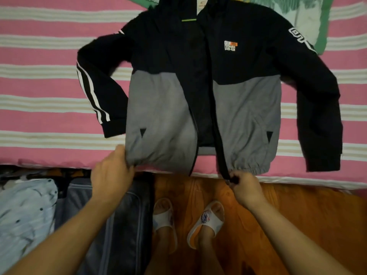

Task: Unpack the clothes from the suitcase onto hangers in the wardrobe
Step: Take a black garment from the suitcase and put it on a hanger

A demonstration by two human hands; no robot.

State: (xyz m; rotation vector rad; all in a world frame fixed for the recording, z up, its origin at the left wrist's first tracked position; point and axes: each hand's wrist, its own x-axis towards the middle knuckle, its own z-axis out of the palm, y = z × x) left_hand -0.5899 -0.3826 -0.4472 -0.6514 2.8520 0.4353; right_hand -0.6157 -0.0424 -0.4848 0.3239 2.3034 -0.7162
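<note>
I am viewing from the head camera, working left to right. At the far left, the suitcase (pixel 123 225) is lying open on the floor against the bed edge, with a pale blue garment (pixel 25 215) resting in it. The bed sheet (pixel 39 86), pink with white stripes, is showing open room on the left of the jacket and a narrower strip on the right.

The jacket (pixel 198 86), black above and grey below, is lying face up and unzipped on the bed, sleeves spread to both sides, its hem reaching the near bed edge. The left sleeve is carrying white stripes; the right sleeve is showing white lettering.

My left hand (pixel 112 173), as the left grip, is grasping the gathered hem at the jacket's left corner, fingers curled into the fabric at the bed edge. My right hand (pixel 246 187), the right grip, is pinching the dark zip strip where it is hanging over the edge.

Below, two feet in white slippers (pixel 206 223) are standing on the orange-brown floor (pixel 297 215) between the arms. A green-edged pillow (pixel 309 16) is sitting at the top right, touching the right shoulder.
</note>
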